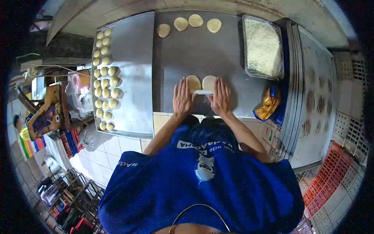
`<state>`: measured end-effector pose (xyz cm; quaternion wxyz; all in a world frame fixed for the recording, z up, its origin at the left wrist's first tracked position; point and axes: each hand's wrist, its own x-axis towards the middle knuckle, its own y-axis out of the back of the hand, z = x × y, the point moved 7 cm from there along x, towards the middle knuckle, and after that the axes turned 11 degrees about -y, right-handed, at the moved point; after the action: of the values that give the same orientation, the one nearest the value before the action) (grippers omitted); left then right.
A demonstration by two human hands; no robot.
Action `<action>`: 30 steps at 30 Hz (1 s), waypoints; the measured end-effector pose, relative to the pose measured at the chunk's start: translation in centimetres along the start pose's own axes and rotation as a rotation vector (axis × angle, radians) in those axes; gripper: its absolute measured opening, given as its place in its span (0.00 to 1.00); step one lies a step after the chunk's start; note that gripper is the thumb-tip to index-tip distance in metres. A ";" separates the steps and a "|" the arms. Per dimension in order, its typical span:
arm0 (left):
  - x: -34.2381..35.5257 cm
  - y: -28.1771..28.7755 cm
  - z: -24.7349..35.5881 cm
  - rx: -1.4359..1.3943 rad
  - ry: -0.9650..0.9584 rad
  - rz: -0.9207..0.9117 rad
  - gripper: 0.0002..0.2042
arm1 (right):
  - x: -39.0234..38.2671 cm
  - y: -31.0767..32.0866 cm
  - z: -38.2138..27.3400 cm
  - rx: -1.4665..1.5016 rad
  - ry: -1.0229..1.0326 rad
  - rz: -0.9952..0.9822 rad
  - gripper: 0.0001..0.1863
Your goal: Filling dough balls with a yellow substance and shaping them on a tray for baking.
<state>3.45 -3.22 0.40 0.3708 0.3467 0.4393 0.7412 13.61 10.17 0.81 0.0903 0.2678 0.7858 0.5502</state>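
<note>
My left hand (183,97) and my right hand (220,96) lie with fingers stretched out flat, palms down over the two ends of a white rolling pin (203,92). Just beyond the pin, two flattened dough rounds (193,81) (209,82) sit side by side on the metal work surface (198,54), each partly hidden near my fingers. The pin's ends are covered by my hands. Several more flat rounds (196,20) lie along the surface's far edge.
A metal tray (132,54) at the left holds several dough balls (105,82). At the right are a pan of pale powder (263,46), an orange-and-blue bag (269,101), stacked trays (317,109) and red crates (327,175). A small partial figure (19,124) appears at the far left.
</note>
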 end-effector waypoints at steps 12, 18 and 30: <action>1.9 -0.8 -4.8 -0.073 -0.034 0.085 0.21 | 4.2 3.9 0.5 -0.128 -0.191 0.103 0.09; 5.2 2.2 -5.4 -0.835 0.099 -0.165 0.06 | 9.2 2.9 -3.0 0.169 -0.491 -0.570 0.08; 7.5 14.3 -25.7 -0.027 0.178 0.492 0.21 | 20.8 -4.7 -7.4 0.299 -0.113 -0.187 0.09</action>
<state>-25.27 -11.76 5.26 0.1438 0.3715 0.3630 0.8423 -8.64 13.79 2.47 0.1440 0.2346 0.8740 0.4005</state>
